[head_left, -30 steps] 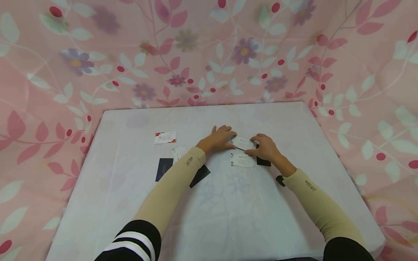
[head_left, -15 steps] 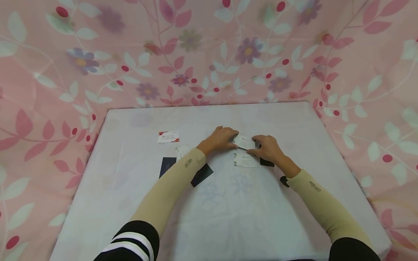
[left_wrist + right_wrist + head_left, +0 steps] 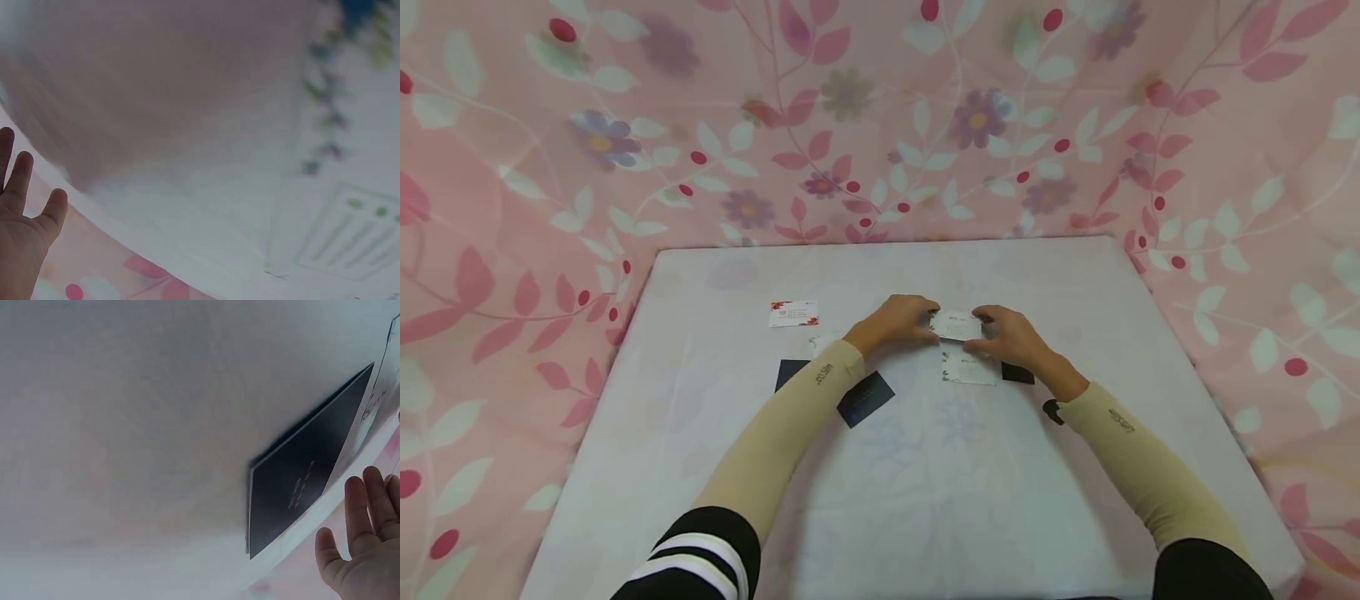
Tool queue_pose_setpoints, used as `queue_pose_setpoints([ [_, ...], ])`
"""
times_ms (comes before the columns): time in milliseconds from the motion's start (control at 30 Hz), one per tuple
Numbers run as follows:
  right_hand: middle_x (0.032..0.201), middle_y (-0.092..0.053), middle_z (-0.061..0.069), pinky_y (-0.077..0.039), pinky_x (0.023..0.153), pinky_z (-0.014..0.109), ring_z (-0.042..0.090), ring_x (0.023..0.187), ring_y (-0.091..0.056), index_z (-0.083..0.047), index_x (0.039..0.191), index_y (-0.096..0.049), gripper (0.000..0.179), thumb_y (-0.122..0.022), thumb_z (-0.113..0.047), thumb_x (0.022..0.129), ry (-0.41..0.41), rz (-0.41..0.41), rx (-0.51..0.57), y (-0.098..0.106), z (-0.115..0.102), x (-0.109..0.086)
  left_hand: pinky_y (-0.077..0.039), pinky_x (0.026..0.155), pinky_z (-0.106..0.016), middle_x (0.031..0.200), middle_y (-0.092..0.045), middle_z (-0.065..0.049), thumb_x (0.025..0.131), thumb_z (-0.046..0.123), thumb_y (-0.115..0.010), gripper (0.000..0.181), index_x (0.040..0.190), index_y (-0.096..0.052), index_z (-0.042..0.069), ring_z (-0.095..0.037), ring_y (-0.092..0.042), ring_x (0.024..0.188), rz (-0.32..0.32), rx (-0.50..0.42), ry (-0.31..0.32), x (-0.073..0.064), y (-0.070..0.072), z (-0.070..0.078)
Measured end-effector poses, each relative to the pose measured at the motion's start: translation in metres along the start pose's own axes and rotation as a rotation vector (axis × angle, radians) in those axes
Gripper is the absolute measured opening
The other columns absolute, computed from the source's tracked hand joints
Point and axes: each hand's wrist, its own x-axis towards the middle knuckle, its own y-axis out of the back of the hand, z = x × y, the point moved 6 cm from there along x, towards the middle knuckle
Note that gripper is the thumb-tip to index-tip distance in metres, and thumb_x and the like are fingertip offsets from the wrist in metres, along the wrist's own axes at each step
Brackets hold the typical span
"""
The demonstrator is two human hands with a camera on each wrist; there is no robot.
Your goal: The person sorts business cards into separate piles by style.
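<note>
Pink cloth (image 3: 865,108) with leaves and flowers hangs behind the white worktop (image 3: 925,492) in the head view. Left hand (image 3: 897,322) and right hand (image 3: 1011,337) pinch opposite short ends of a white card (image 3: 956,325), its long axis running side to side, nearly parallel to the far edge, printed face showing. Just nearer lies a second white card (image 3: 968,367), with a black card (image 3: 1018,373) beside it; two dark cards, a pale card and a red-cornered card (image 3: 793,313) lie to the left. From the left wrist, three fingers (image 3: 56,206) stand spread at the picture's edge, the pinch unseen. From the right wrist, the visible fingers (image 3: 357,515) are straight, the small one apart, near the black card, which slants diagonally.
</note>
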Motion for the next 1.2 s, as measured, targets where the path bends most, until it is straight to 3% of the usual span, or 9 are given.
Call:
queue_pose_setpoints([
  [167, 0.134, -0.059, 0.019, -0.045, 0.102, 0.053, 0.034, 0.123, -0.057, -0.004, 0.140, -0.052, 0.071, -0.080, -0.036, 0.083, 0.023, -0.029, -0.028, -0.005, -0.003, 0.006, -0.035, 0.115, -0.034, 0.140, -0.058, -0.002, 0.086, 0.046, -0.074, 0.070, 0.143, -0.052, 0.012, -0.017, -0.051, 0.132, -0.023, -0.045, 0.051, -0.010, 0.001, -0.008],
  [300, 0.134, -0.059, 0.017, -0.045, 0.102, 0.051, 0.032, 0.122, -0.057, -0.005, 0.138, -0.055, 0.070, -0.079, -0.040, 0.083, 0.046, -0.045, -0.065, -0.011, -0.005, 0.012, -0.033, 0.117, -0.037, 0.142, -0.057, -0.003, 0.086, 0.046, -0.075, 0.070, 0.143, -0.052, 0.012, -0.019, -0.049, 0.135, -0.009, -0.044, 0.055, -0.015, 0.001, -0.015],
  [600, 0.134, -0.057, 0.019, -0.045, 0.102, 0.053, 0.036, 0.124, -0.054, -0.005, 0.134, -0.059, 0.066, -0.080, -0.039, 0.082, 0.167, -0.038, -0.107, -0.016, -0.025, 0.026, -0.029, 0.117, -0.049, 0.148, -0.049, -0.006, 0.086, 0.054, -0.070, 0.066, 0.140, -0.055, 0.018, -0.024, -0.039, 0.142, 0.074, 0.148, 0.041, -0.034, 0.011, -0.029],
  [800, 0.136, -0.055, 0.019, -0.042, 0.105, 0.053, 0.036, 0.127, -0.051, -0.006, 0.135, -0.058, 0.066, -0.079, -0.039, 0.083, 0.156, -0.060, -0.135, -0.022, -0.042, 0.043, -0.015, 0.120, -0.056, 0.154, -0.040, -0.005, 0.087, 0.055, -0.069, 0.065, 0.142, -0.053, 0.022, -0.024, -0.030, 0.146, 0.089, 0.185, 0.107, -0.048, 0.020, -0.047],
  [1200, 0.136, -0.055, 0.016, -0.043, 0.107, 0.050, 0.032, 0.127, -0.052, -0.013, 0.135, -0.061, 0.063, -0.079, -0.043, 0.082, 0.133, -0.103, -0.164, -0.044, -0.076, 0.081, -0.008, 0.120, -0.061, 0.157, -0.036, -0.010, 0.087, 0.052, -0.070, 0.063, 0.140, -0.056, 0.020, -0.029, -0.025, 0.149, 0.064, 0.153, 0.219, -0.074, 0.036, -0.085],
])
